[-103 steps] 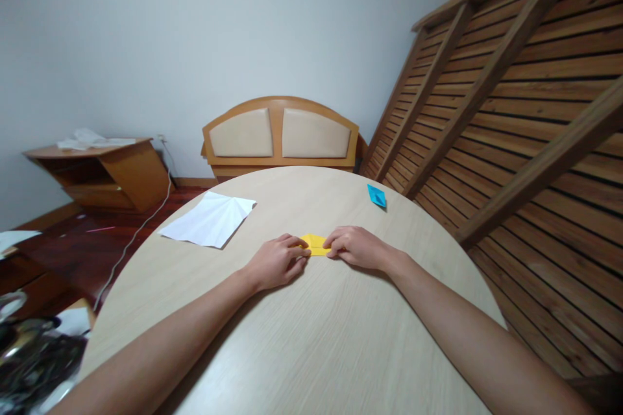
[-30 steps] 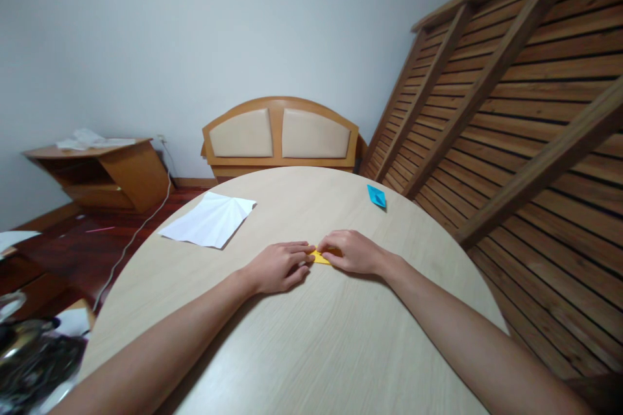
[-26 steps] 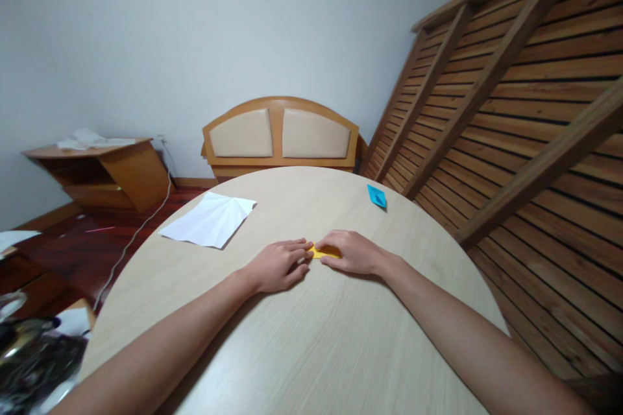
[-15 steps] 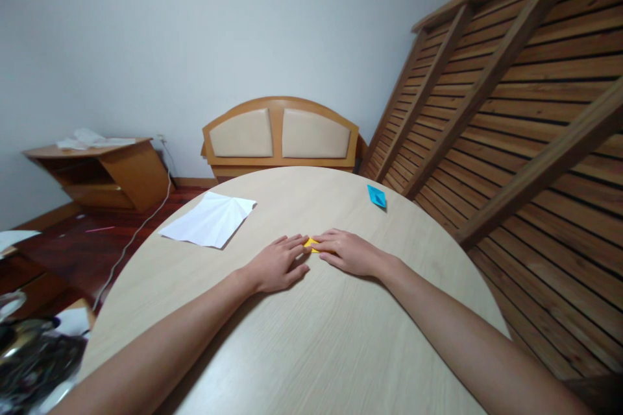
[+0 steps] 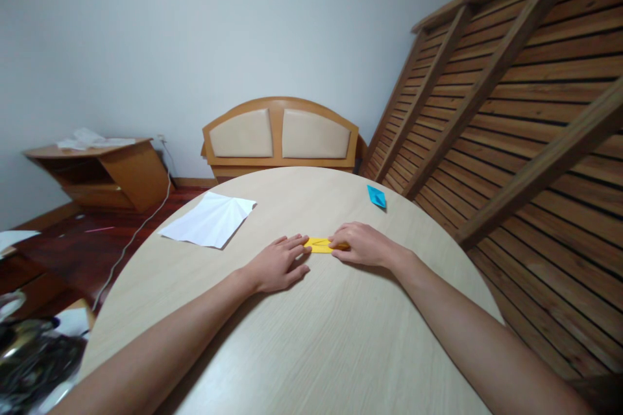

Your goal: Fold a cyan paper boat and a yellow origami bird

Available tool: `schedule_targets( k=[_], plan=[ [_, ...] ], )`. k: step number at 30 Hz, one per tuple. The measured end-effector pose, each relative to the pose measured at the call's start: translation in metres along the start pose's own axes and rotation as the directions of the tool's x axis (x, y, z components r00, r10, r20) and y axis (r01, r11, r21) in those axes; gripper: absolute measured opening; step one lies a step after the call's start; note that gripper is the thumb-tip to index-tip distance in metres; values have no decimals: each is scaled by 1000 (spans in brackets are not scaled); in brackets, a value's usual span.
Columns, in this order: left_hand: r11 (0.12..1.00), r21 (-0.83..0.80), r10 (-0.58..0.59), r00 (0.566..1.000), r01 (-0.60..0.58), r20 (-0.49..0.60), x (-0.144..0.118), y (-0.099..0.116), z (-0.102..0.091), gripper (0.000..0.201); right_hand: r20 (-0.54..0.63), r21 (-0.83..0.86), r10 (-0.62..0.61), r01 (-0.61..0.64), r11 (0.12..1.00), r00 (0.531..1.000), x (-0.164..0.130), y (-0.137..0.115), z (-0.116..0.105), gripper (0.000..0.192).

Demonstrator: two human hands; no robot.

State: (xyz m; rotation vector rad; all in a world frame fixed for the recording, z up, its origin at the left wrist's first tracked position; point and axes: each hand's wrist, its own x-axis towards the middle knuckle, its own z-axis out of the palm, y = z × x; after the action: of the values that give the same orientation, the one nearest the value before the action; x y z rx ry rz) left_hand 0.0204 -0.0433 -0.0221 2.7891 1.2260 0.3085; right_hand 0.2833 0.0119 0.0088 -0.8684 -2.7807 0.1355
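Observation:
A small folded yellow paper (image 5: 318, 245) lies flat on the round pale wooden table (image 5: 311, 337). My left hand (image 5: 275, 264) rests palm down with its fingertips pressing the paper's left end. Fingers curled, my right hand (image 5: 364, 244) presses down on the paper's right end and covers that part. Neither hand lifts the paper off the table.
A white creased sheet (image 5: 209, 219) lies on the table at the far left. A small blue folded paper (image 5: 376, 196) sits near the far right edge. Behind the table stands a padded wooden headboard (image 5: 280, 136); slatted wooden frames (image 5: 511, 97) lean at the right.
My right hand has slid to the right along the yellow paper, uncovering more of its flat strip. My left hand has stayed in place on the left end.

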Motion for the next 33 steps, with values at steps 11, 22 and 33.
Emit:
schedule_targets(
  k=[11,22,33],
  plan=[
    [999,-44,20,1000,-21,-15,1,-1,-2,45,-56,150,-144,151,977,988,7,-26,11,48],
    [999,1,-38,998,38,-40,3,1,-8,40,12,161,-88,85,983,996,8,-20,22,54],
    [953,116,-261,952,281,-160,4,-6,-22,48,12,112,-114,111,987,993,8,-21,21,53]
  ],
)
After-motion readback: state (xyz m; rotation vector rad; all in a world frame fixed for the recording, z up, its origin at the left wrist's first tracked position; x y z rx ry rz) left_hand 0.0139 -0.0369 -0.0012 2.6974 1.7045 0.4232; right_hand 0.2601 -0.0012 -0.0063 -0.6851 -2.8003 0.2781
